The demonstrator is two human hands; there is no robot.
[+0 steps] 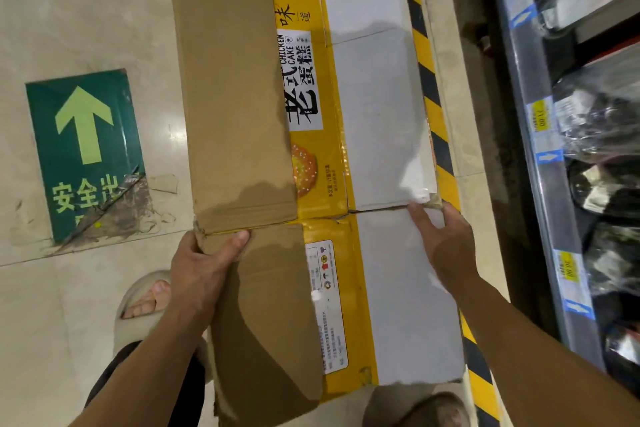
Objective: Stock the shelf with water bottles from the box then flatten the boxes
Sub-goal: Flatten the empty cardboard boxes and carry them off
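Your left hand grips the flattened box by its brown flap at 7 o'clock, thumb on top. Your right hand pinches the grey flap's edge at 4 o'clock. The box stretches from 6 toward 12, with the shelf alongside at 3 o'clock.

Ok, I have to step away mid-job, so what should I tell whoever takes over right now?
Left hand grips the left brown flap of the yellow box, thumb on top.
Right hand holds its right edge at the grey panel.
The box is opened out flat, held above the floor beside the shelf.
Done: this box looks flattened.
No water bottles or other boxes are in view, so I cannot tell if stocking is finished.
Left: probably set this box aside and check for more.
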